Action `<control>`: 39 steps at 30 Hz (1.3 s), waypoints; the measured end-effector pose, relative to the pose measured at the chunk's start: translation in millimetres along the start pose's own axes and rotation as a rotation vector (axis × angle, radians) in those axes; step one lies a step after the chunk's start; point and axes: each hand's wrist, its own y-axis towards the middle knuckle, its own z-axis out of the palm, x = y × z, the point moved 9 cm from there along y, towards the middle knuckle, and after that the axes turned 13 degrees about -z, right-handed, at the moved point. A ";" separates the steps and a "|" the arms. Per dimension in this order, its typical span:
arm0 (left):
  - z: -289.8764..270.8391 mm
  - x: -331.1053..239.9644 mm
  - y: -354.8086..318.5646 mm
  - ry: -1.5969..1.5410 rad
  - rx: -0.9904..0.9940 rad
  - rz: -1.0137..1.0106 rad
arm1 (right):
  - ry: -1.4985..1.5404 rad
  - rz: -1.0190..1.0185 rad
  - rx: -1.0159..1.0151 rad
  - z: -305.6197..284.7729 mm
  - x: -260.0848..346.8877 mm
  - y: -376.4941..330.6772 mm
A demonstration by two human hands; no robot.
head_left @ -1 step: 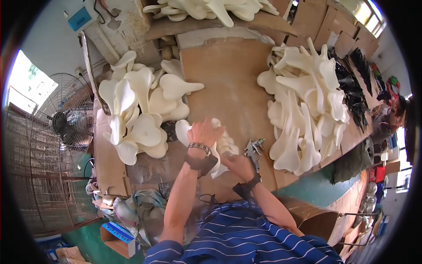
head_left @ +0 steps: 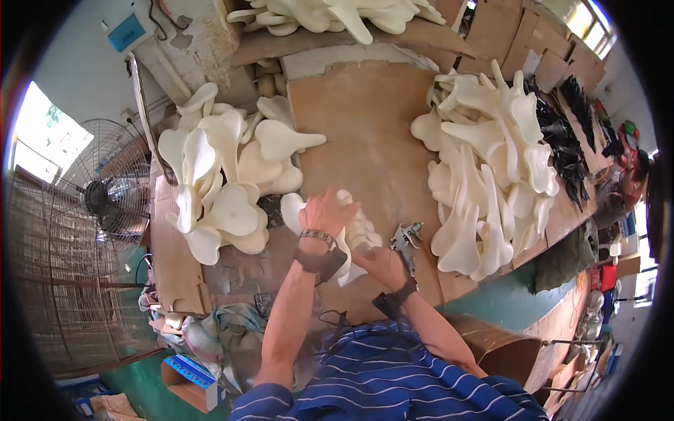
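Observation:
Between my hands, low on the board, lies a cream-white moulded piece [head_left: 364,230] with a lumpy, ribbed side and pale parts sticking out on both sides of my left hand. Across its upper part my left hand [head_left: 326,212] is closed, its fingertips partly hidden. Lower down on the right, my right hand [head_left: 381,263] is closed against the piece's near end, and its thumb and fingers are hard to separate. Beside that hand lies a metal spray gun [head_left: 406,244], which neither hand touches. Each wrist wears a dark band, and the left also a bracelet.
Smooth cream pieces with broad ends and narrow tails form a left pile [head_left: 228,168] and a right pile [head_left: 484,175]. More rest on a raised shelf [head_left: 351,45]. Brown cardboard [head_left: 358,119] covers the table. A caged fan [head_left: 105,196] stands left; an open carton [head_left: 491,344] sits lower right.

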 end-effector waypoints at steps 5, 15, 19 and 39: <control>12.1 6.5 15.2 0.017 0.060 0.027 | -0.270 0.027 -0.028 -26.1 29.0 7.1; 35.9 34.5 17.0 -0.089 0.327 0.095 | 0.087 -0.403 -0.265 -17.6 50.0 22.2; 20.9 18.1 -0.5 -0.057 0.281 0.167 | 0.096 -0.417 -0.193 -28.6 53.3 18.9; 11.5 11.5 -23.9 -0.040 0.331 0.212 | 0.297 -0.335 -0.267 -29.8 53.2 27.4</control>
